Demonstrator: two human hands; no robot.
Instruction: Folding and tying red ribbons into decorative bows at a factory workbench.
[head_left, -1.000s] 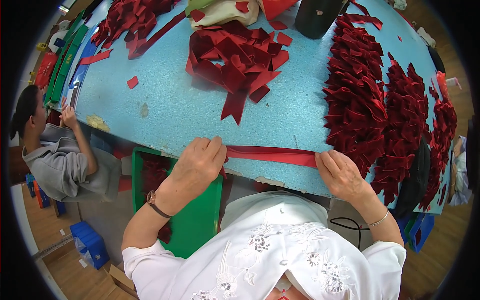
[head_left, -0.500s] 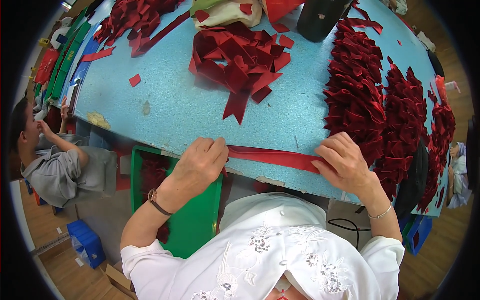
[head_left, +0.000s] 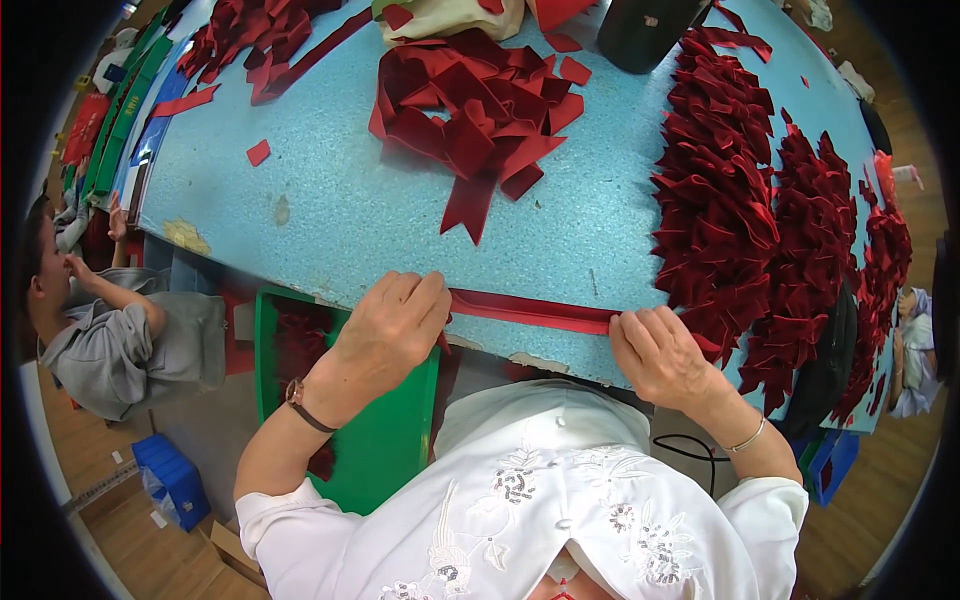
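Observation:
A red velvet ribbon [head_left: 530, 310] stretches along the near edge of the blue table between my hands, folded lengthwise. My left hand [head_left: 392, 325] is closed on its left end, and a short tail hangs below the fingers. My right hand [head_left: 662, 355] pinches the ribbon toward its right end, with a bit of red showing beyond the fingers. Farther back lies a loose heap of red ribbon [head_left: 470, 110]. To the right stands a long row of dark red folded ribbon pieces [head_left: 712, 190], with another row [head_left: 792, 250] beside it.
A black cylindrical container [head_left: 645, 35] and a cream cloth bag [head_left: 455, 18] stand at the back. Below the table edge at left is a green bin [head_left: 385, 440] with red pieces. A person in grey [head_left: 135, 340] sits at the left. A blue crate [head_left: 170, 485] rests on the floor.
My right hand has slid left along the ribbon and slightly down. The ribbon has gone from a wider, partly open strip to a narrower fold. My left hand keeps nearly the same place.

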